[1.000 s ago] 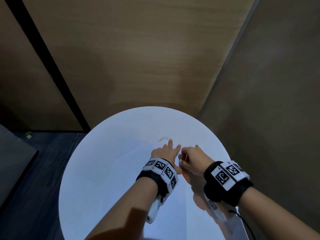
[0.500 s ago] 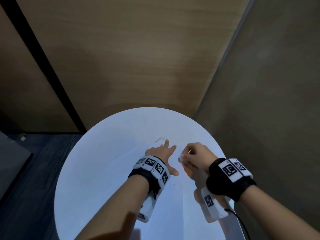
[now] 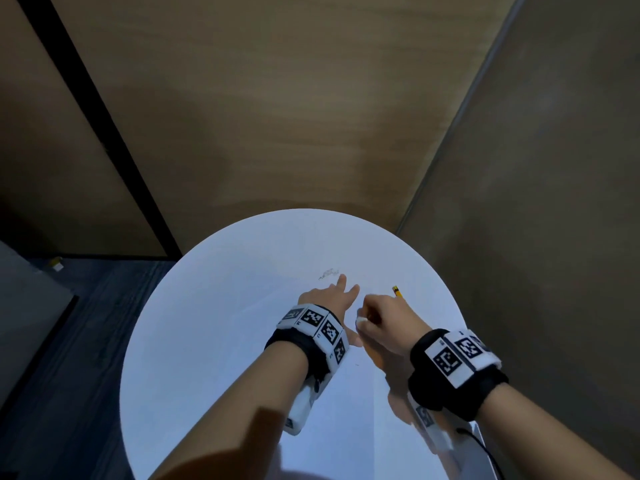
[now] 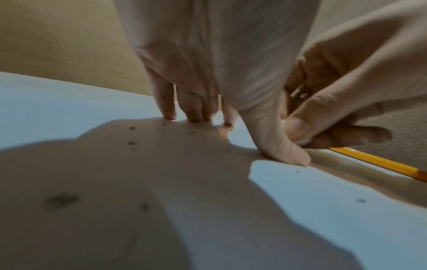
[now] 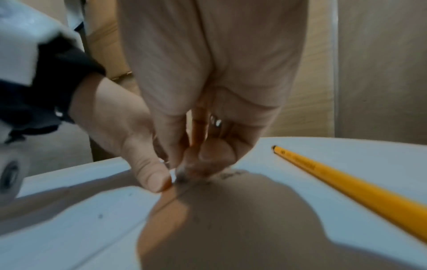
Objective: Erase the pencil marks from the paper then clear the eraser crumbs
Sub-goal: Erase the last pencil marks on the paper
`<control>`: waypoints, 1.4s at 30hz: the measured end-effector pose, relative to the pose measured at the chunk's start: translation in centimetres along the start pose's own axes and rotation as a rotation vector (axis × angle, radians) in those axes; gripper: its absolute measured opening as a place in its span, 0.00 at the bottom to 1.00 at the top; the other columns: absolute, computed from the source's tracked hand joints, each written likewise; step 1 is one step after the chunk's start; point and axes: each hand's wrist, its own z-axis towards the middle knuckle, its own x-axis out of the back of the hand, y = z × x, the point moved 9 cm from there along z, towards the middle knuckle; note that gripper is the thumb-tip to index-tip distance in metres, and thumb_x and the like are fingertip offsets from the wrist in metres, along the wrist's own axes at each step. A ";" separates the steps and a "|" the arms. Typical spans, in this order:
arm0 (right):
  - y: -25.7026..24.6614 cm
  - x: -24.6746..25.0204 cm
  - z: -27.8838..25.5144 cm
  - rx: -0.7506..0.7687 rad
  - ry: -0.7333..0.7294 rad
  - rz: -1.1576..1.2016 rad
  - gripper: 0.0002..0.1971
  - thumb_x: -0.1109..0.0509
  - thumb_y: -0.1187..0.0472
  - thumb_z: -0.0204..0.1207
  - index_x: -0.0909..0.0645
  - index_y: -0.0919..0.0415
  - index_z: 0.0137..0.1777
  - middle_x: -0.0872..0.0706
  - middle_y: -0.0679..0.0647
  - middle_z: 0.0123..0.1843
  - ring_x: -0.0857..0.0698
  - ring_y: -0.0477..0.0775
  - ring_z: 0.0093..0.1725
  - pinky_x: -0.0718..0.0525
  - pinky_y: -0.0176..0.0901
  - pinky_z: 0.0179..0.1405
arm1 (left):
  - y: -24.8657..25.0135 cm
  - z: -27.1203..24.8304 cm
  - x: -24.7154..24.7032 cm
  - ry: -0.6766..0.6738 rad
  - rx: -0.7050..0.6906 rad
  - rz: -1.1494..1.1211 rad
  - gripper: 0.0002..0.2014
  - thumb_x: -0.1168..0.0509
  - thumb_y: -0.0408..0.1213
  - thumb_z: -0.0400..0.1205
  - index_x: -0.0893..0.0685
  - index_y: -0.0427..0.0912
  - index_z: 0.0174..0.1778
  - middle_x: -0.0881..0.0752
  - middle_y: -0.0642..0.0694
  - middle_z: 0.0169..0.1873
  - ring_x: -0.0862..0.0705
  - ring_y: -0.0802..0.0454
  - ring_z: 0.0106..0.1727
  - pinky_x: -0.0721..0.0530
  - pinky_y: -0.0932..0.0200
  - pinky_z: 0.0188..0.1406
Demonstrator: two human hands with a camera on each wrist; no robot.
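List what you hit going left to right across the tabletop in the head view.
left hand pressing flat on the paper → eraser pinched in the right hand → yellow pencil lying beyond the right hand's knuckles.

Dim, seemingly overhead light leaves the walls murky while the white table [image 3: 207, 341] glares bluish and mirrors the arms, both wrist views are smeared with blur, and the head view bends at its edges.
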 end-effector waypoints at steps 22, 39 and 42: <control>3.5 3.4 -0.1 -0.235 0.266 0.406 0.04 0.32 0.62 0.76 0.22 0.58 0.50 0.15 0.56 0.32 0.18 0.51 0.30 0.21 0.38 0.34 | -1.7 -2.1 1.7 0.135 -0.033 -0.123 0.30 0.35 0.44 0.83 0.38 0.44 0.80 0.50 0.48 0.84 0.42 0.45 0.81 0.39 0.49 0.78; -0.8 -0.2 1.8 -0.117 0.087 0.007 0.07 0.35 0.62 0.78 0.18 0.64 0.49 0.14 0.59 0.51 0.16 0.57 0.51 0.22 0.41 0.46 | -1.9 -0.3 -0.7 -0.031 0.079 -0.035 0.47 0.30 0.55 0.76 0.54 0.55 0.82 0.60 0.45 0.83 0.49 0.35 0.82 0.32 0.35 0.71; -0.4 1.0 2.7 -0.146 0.140 0.003 0.08 0.36 0.61 0.79 0.18 0.65 0.50 0.14 0.60 0.52 0.17 0.58 0.52 0.23 0.40 0.44 | -1.9 -0.2 -0.7 -0.024 0.086 -0.042 0.47 0.30 0.56 0.76 0.55 0.57 0.83 0.64 0.43 0.83 0.50 0.35 0.83 0.32 0.36 0.71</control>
